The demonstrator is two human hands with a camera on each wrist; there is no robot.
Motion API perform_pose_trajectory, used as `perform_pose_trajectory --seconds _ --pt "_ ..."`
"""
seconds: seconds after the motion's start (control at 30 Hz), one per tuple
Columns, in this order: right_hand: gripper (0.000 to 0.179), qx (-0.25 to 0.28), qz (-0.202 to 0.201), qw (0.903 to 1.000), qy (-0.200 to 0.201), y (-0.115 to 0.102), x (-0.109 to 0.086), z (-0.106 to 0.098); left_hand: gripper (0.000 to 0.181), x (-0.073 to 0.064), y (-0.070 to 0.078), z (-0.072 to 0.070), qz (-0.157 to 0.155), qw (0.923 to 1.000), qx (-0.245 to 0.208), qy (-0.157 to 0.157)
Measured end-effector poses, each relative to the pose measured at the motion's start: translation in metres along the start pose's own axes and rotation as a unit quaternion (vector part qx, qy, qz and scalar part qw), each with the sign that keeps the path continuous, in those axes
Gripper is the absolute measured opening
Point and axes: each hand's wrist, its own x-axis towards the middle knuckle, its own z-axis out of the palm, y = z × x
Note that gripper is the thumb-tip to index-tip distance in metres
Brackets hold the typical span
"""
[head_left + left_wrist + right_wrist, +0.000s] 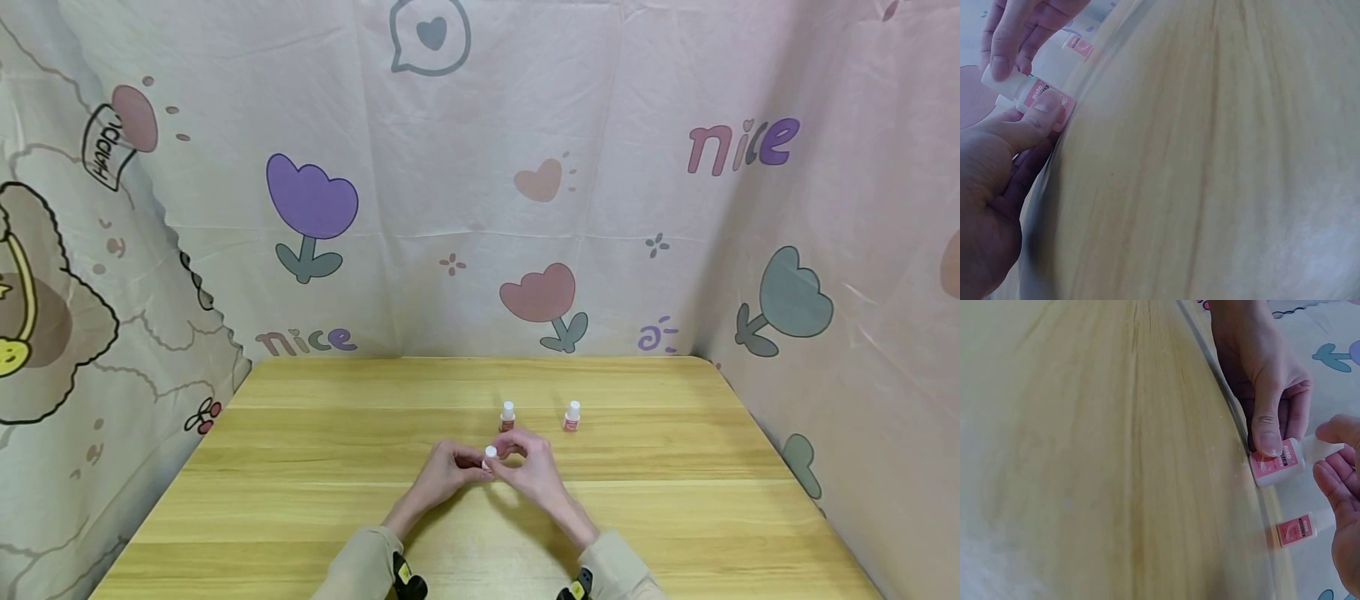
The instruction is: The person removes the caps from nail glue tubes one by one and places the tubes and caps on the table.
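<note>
A small white bottle (1282,467) with a pink label stands upright on the table between the two hands. My left hand (441,477) pinches its body, the thumb lying over the label. My right hand (534,473) has thumb and fingers on the white cap (491,452), gripping it from the right. In the left wrist view the right thumb presses on the cap (1004,81). The cap is seated on the bottle; the bottle's base is partly hidden by fingers.
Two similar small bottles stand behind the hands: one (507,415) just beyond the right hand, the other (572,417) farther right. The wooden table (337,417) ends at a patterned cloth backdrop (450,167), with cloth along both sides.
</note>
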Motion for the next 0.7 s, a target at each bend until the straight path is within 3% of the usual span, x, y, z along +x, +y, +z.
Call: perform_pose_trajectory --seconds 0.3,0.7 --pt "0.022 0.009 0.005 0.9998 -0.017 0.0 -0.001 0.0 0.016 0.006 -0.03 0.006 -0.002 0.9999 0.01 0.008" --pt "0.024 -0.007 0.001 0.9999 0.013 0.004 -0.001 0.002 0.014 0.005 -0.032 0.004 0.013 0.9999 0.0 0.002"
